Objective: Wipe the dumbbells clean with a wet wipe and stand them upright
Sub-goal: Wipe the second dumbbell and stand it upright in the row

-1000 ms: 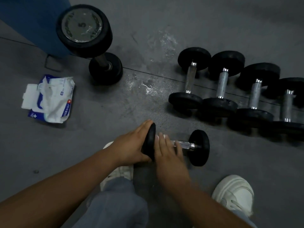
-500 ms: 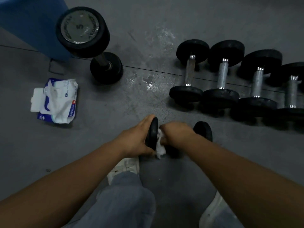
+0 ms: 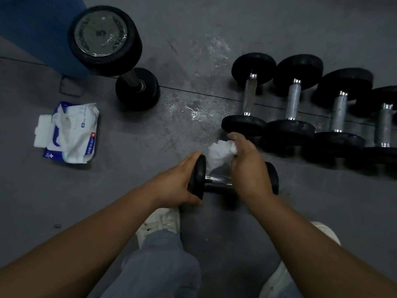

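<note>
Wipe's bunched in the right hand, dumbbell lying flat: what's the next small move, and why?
Probably press the wipe onto the bare handle of the dumbbell and rub along it: the right hand holds the wipe bunched just beyond the handle, and the left hand steadies the left head.

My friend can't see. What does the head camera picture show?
The left hand grips one end of a small dumbbell lying on the floor; the right hand holds a wet wipe over its handle. Four more dumbbells lie nearby.
</note>
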### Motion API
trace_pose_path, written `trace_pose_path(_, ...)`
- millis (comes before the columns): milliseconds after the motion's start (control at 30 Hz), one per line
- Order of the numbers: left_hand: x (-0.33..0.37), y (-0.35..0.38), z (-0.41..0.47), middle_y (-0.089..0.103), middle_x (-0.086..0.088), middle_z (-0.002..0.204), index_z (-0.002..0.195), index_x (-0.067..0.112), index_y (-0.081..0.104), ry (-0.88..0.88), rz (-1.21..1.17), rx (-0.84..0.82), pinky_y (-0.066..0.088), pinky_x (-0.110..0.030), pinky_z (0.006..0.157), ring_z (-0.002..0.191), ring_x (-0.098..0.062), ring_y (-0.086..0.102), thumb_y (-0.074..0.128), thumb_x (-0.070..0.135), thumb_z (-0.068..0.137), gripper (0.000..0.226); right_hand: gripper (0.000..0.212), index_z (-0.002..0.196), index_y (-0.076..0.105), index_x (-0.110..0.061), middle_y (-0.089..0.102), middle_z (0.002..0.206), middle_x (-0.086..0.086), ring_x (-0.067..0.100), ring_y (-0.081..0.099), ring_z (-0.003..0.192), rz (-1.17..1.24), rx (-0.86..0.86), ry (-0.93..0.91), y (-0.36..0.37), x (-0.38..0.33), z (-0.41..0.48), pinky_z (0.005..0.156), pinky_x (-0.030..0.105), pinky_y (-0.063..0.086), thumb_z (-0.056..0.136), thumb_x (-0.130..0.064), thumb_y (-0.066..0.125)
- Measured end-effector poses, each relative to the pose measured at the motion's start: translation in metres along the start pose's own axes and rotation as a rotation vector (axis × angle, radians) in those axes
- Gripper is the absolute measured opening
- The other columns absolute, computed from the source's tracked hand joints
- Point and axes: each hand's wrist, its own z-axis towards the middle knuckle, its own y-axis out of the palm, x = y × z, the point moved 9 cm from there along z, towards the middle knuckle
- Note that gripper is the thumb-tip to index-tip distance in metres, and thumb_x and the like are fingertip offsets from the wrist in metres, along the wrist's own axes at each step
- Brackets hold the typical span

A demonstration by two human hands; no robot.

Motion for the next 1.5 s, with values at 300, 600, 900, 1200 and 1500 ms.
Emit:
trace_pose_path(300, 0.004, 0.002, -0.005, 0.015, 0.016, 0.161, 0.151, 0.043, -0.006, 0.019, 0.002, 0.021, 0.045, -0.032, 0.101, 0.133, -0.012, 0.043, 0.086, 0.041, 0.063, 0.128, 0.076, 0.143, 0.045, -0.012, 0.041, 0.151, 0.010, 0.027, 0.035, 0.141, -0.527, -0.567, -0.287, 0.081, 0.014, -0.061, 0.117, 0.051, 0.018, 0.082, -0.047, 0.018)
trace_pose_path(600, 0.008, -0.004, -0.004, 0.017, 0.017, 0.158, 0.152, 0.040, -0.004, 0.024, 0.011, -0.001, 0.044, -0.034, 0.104, 0.131, -0.009, 0.040, 0.087, 0.037, 0.066, 0.125, 0.049, 0.116, 0.048, -0.021, 0.054, 0.117, 0.005, 0.026, 0.052, 0.109, -0.499, -0.638, -0.121, 0.095, 0.015, -0.012, 0.089, 0.037, 0.041, 0.076, -0.035, 0.072)
trace_pose_path(900, 0.008, 0.002, -0.006, 0.014, 0.018, 0.160, 0.148, 0.048, -0.008, 0.011, 0.046, -0.013, 0.047, -0.037, 0.101, 0.129, -0.011, 0.045, 0.087, 0.038, 0.064, 0.127, 0.034, 0.118, 0.056, -0.024, 0.066, 0.111, 0.001, 0.023, 0.061, 0.107, -0.701, -0.591, -0.119, 0.096, 0.024, -0.021, 0.100, 0.038, 0.034, 0.085, -0.030, 0.062)
trace_pose_path(1200, 0.033, -0.016, -0.004, 0.039, 0.008, 0.146, 0.146, 0.029, 0.016, -0.012, 0.360, -0.008, 0.049, -0.035, 0.087, 0.112, -0.020, 0.058, 0.087, 0.045, 0.061, 0.112, 0.028, 0.112, 0.059, -0.019, 0.067, 0.106, 0.003, 0.026, 0.058, 0.104, -0.737, -0.415, -0.333, 0.073, 0.000, -0.041, 0.093, 0.039, 0.033, 0.085, -0.027, 0.061)
trace_pose_path(1500, 0.055, -0.014, 0.003, 0.049, -0.004, 0.132, 0.134, 0.015, 0.030, -0.082, 0.866, -0.052, 0.047, -0.035, 0.079, 0.111, -0.025, 0.058, 0.083, 0.059, 0.060, 0.101, 0.028, 0.113, 0.057, -0.015, 0.068, 0.104, 0.005, 0.027, 0.062, 0.099, -0.699, -0.407, -0.412, 0.070, -0.007, -0.044, 0.091, 0.037, 0.035, 0.086, -0.020, 0.056)
